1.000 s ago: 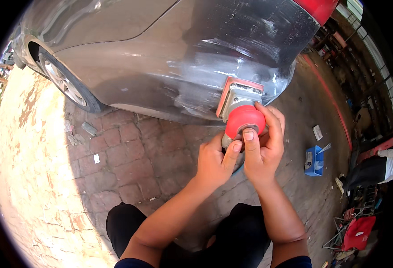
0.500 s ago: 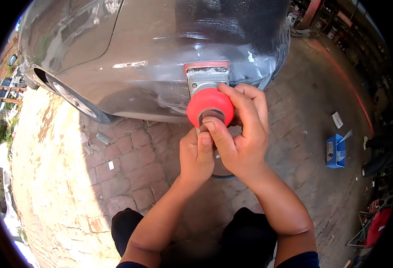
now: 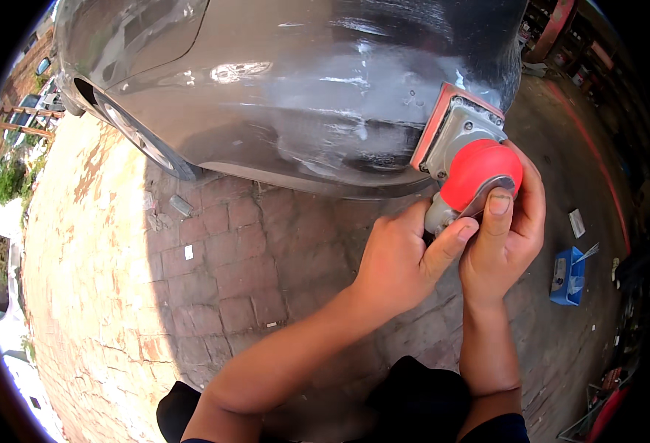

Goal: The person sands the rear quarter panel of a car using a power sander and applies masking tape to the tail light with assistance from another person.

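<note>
A hand-held sander (image 3: 466, 151) with a red rounded top, grey metal body and square red-edged pad presses against the lower panel of a grey car (image 3: 325, 88). The panel around it is dull and streaked white. My right hand (image 3: 503, 232) wraps the red top from the right, thumb on its metal lever. My left hand (image 3: 402, 258) grips the sander's grey neck from below, thumb pointing up.
Brick paving (image 3: 221, 273) lies under the car, with small scraps on it. The car's wheel (image 3: 144, 144) is at the left. A blue box (image 3: 567, 275) and a white scrap (image 3: 576, 221) lie on the ground at right. My dark-trousered knees (image 3: 413, 402) are at the bottom.
The sander and both hands have shifted right along the panel, and the view has swung so the car fills more of the top. Both hands kept their grip.
</note>
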Motion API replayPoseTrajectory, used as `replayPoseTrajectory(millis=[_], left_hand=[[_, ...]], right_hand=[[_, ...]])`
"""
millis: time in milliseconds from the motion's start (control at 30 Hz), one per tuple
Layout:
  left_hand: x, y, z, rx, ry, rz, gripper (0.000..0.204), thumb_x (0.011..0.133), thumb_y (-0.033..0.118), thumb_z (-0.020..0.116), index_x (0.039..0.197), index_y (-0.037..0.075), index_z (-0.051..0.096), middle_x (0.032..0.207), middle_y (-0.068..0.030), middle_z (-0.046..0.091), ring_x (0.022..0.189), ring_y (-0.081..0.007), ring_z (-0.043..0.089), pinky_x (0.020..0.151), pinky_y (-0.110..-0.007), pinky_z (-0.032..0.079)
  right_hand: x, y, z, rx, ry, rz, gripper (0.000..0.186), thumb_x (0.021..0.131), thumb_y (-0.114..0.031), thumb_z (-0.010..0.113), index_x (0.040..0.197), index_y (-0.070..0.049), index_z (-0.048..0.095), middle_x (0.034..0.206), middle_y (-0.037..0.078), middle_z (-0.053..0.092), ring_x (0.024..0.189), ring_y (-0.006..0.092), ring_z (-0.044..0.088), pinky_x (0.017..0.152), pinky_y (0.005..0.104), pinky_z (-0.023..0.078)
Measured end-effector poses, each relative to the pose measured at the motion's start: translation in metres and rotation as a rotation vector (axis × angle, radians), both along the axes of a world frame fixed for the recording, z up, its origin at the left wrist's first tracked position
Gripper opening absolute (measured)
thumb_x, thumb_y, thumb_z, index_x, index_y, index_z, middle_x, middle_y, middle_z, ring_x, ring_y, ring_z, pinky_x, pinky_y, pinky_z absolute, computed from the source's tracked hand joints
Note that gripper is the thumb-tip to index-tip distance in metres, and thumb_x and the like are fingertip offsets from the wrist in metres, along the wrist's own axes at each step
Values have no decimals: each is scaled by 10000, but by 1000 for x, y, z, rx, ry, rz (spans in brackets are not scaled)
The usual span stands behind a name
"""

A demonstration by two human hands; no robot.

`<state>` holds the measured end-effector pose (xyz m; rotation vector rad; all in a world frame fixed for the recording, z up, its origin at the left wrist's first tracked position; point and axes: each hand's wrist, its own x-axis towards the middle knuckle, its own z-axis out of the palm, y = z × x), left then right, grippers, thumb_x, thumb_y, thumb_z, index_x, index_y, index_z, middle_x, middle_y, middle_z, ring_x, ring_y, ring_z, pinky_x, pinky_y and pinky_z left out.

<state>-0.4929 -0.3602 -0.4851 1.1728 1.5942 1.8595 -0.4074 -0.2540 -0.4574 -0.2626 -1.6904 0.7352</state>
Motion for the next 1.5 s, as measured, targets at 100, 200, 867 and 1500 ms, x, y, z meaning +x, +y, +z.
replayPoseTrajectory(millis=[100, 200, 867, 1500], left_hand=[[-15, -12, -17, 187, -53, 48, 651, 1027, 594, 691, 1114, -51, 681, 759, -165, 703, 687, -199, 709, 655, -383, 556], [-42, -30, -53, 282, -103, 83, 615, 1065, 600, 624, 1154, -3, 708, 929, -67, 752, 868, -165, 707, 760, -344, 562], [-62, -40, -82, 263, -120, 131, 812, 971, 790, 611, 998, -15, 712, 769, -37, 690, 768, -96, 623, 677, -318, 526], [-27, -34, -107, 202, -279, 76, 810, 924, 781, 688, 1055, -16, 759, 808, -111, 760, 785, -157, 728, 712, -359, 570]], right_hand=[[-16, -15, 11, 37, -12, 159, 512, 1006, -235, 752, 1395, 72, 623, 1334, 165, 608, 1156, 231, 652, 946, 342, 549], [-45, -37, 1, 125, -80, 191, 562, 860, -160, 900, 1335, 49, 684, 1271, 171, 571, 1023, 247, 659, 770, 322, 587], [-55, -55, -34, 184, -176, 129, 631, 857, -135, 893, 1401, 50, 632, 1322, 196, 535, 1114, 274, 639, 815, 339, 608], [-23, -53, -35, 145, -421, 191, 560, 948, -74, 812, 1433, 56, 562, 1376, 191, 463, 1142, 271, 676, 852, 355, 661]])
